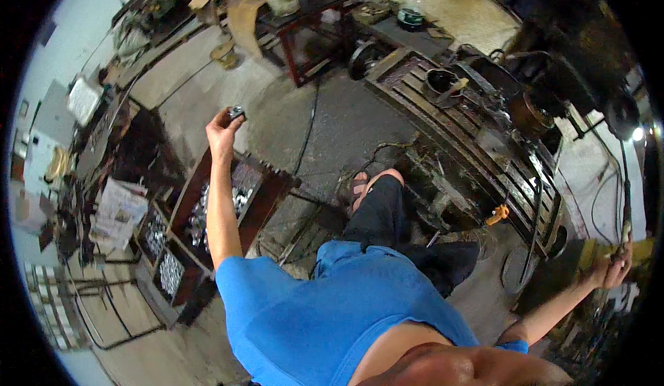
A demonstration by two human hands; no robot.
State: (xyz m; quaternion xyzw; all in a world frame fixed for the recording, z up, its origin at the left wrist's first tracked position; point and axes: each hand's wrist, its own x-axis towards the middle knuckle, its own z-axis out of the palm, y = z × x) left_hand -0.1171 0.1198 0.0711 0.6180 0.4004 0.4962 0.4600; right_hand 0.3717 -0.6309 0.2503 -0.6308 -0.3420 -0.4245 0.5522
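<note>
My left hand (223, 127) is stretched out and up to the left, fingers closed on a small shiny metal part (236, 112). It hovers above a dark wooden crate (270, 187) filled with several similar silvery parts (242, 198). My right hand (613, 267) reaches far to the right and grips a long thin lever (626, 199) of the big dark machine (553, 47). My blue shirt, black trousers and a sandalled foot (360, 187) fill the middle.
The machine's slotted work table (456, 130) carries a dark round holder (443, 81). More trays of metal parts (169, 270) and papers (119, 212) lie at left. A red-framed bench (304, 37), a bottle (412, 11) and cables cross the concrete floor (332, 120).
</note>
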